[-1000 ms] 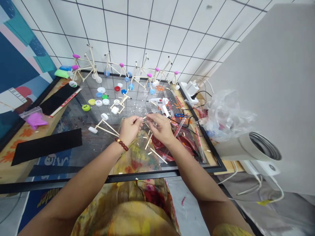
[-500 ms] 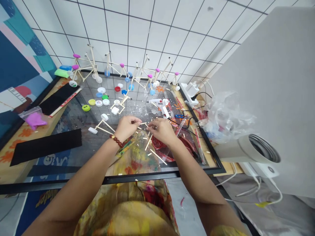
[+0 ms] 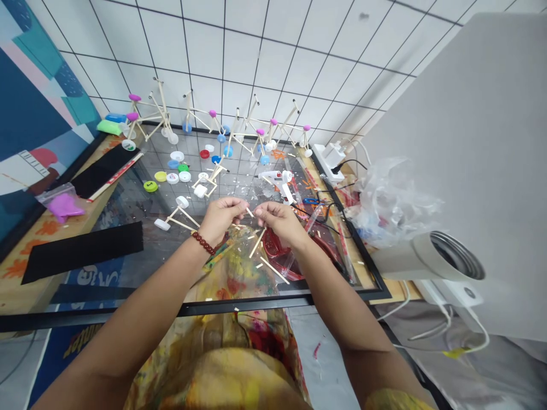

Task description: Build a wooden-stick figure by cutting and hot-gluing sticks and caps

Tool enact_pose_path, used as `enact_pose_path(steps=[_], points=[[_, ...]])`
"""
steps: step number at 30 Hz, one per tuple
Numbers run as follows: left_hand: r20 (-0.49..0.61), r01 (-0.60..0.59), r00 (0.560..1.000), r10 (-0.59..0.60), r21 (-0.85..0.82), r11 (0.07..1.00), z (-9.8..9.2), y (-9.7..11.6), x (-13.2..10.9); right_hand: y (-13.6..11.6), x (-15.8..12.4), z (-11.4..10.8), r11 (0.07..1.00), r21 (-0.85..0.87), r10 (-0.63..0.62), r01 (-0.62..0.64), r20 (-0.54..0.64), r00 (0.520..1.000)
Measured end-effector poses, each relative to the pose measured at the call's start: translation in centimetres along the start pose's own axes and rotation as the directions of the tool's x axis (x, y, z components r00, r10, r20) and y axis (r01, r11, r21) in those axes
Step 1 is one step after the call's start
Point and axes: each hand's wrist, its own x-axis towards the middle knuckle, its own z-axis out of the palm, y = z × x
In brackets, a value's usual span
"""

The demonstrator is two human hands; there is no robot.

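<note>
Left hand (image 3: 225, 215): thumb and fingertips pinched on the upper end of a short stick (image 3: 249, 212), which slants down across the gap toward the right hand (image 3: 276, 219). Right thumb and fingers drawn narrow at its lower end; contact there too small to confirm. Stick looks like thin wood: probably very light, stiff, dry rather than slippery, apt to snap if bent; a light fingertip pinch near either end should suit. Both wrists low over the glass tabletop (image 3: 160, 250), forearms angling inward, palms facing down and in. Just below the right hand, a loose stick (image 3: 257, 244); beyond it, a glue gun (image 3: 276, 177). Left of the left hand, a stick frame with white caps (image 3: 173, 215).
</note>
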Motion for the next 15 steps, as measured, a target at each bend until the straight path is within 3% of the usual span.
enact_pose_path(steps=[4, 8, 10, 15], points=[[-0.015, -0.001, 1.0, 0.0, -0.051, 0.999, -0.3, 0.1, 0.2, 0.2, 0.2, -0.1, 0.999, 0.035, -0.034, 0.039, -0.132, 0.991], [0.017, -0.06, 0.998, 0.059, 0.015, 0.998, 0.0, 0.1, 0.0, 0.1, 0.0, 0.5, 0.997, 0.037, -0.071, 0.071, -0.018, 0.997], [0.005, -0.102, 0.995, 0.102, 0.063, 0.993, 0.0, 0.1, 0.1, 0.0, -0.1, 0.7, 0.998, 0.006, -0.057, 0.057, -0.018, 0.998], [-0.197, -0.166, 0.949, 0.245, 0.348, 0.923, -1.1, 0.3, 0.9, -0.2, -0.2, 0.0, 0.991, -0.132, 0.021, -0.034, -0.1, 0.995]])
